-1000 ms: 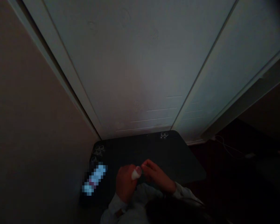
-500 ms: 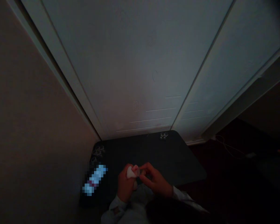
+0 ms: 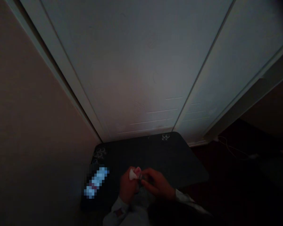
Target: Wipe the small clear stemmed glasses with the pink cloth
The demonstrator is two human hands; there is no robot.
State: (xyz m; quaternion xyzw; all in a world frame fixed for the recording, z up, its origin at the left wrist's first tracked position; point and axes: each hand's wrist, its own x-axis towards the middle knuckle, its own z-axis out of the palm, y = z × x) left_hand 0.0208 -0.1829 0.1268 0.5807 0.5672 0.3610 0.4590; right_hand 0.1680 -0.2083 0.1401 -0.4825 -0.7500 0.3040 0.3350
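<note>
My left hand (image 3: 127,186) is closed around a small, soft-looking white and pink cloth (image 3: 133,174) that pokes out above the thumb. Close against its pink part is a small clear object (image 3: 140,176), dim and hard to make out. The thumb and forefinger of my right hand (image 3: 157,184) pinch that clear piece from the right side. Both hands are held together over the near edge of a dark table (image 3: 174,163).
Several small clear pieces (image 3: 100,153) lie at the table's back left corner, and more clear pieces (image 3: 165,137) at the back right. A lit, pixelated screen (image 3: 96,182) lies on the left. White panels (image 3: 136,75) rise behind; a wall (image 3: 37,131) stands left. A pale cable (image 3: 228,147) runs at right.
The hands stay together, almost in place. My right fingers have shifted slightly around the clear piece, and more of the pink part shows. The view has moved very little.
</note>
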